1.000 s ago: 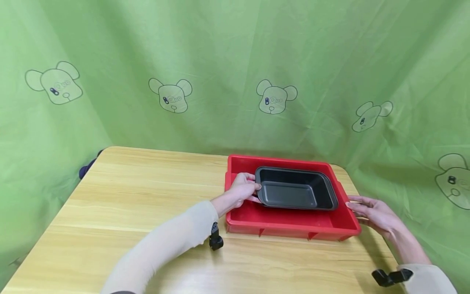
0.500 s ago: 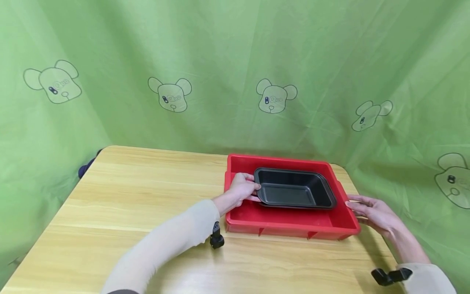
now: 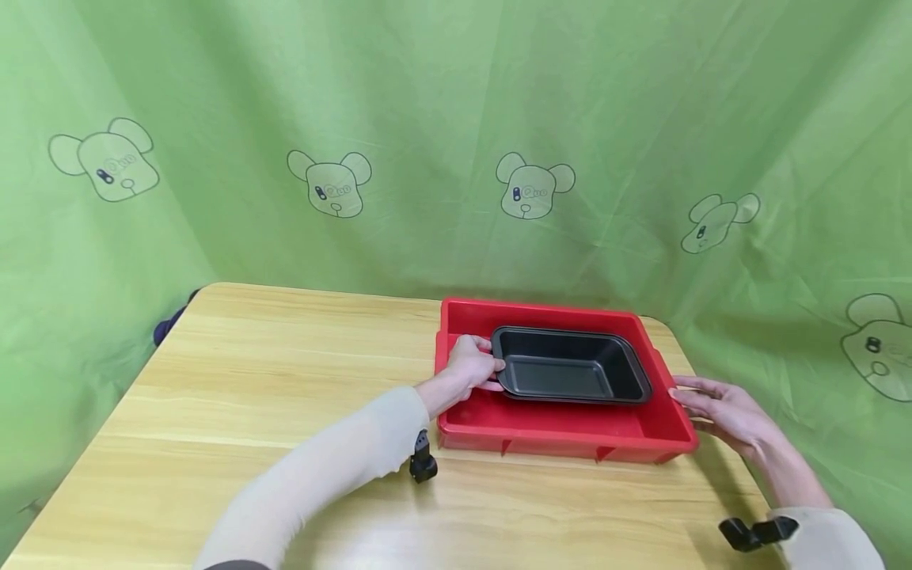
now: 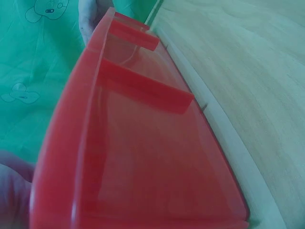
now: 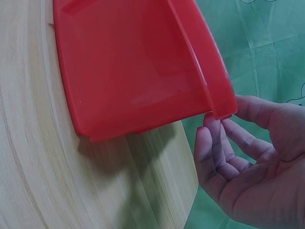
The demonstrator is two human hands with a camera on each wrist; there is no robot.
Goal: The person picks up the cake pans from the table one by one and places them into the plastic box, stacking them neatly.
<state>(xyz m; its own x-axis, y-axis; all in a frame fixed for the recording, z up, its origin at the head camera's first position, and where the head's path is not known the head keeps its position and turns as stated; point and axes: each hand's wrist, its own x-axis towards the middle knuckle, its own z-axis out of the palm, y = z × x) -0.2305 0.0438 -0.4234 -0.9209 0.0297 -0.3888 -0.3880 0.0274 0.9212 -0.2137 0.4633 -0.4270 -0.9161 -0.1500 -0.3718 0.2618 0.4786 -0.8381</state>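
Observation:
A dark loaf pan (image 3: 559,378) lies inside a red plastic tray (image 3: 541,442), overlapping its floor in the head view. My left hand (image 3: 470,362) reaches over the tray's left wall and pinches the pan's left rim, thumb on top. In the left wrist view the tray's outer wall (image 4: 152,157) covers most of the frame, and only a bit of my left hand (image 4: 13,195) shows at the edge. At the tray's right end my right hand (image 3: 727,413) holds the rim between thumb and fingers, as the right wrist view shows with the hand (image 5: 257,162) beside the tray corner.
The tray stands on a wooden table (image 3: 271,380) near its back right corner. A green curtain (image 3: 427,95) printed with mouse heads hangs behind and at both sides. A dark blue item (image 3: 167,323) peeks out past the table's left edge.
The loaf pan has shifted slightly left within the tray, with my left hand still on its rim. My right hand stays on the tray rim.

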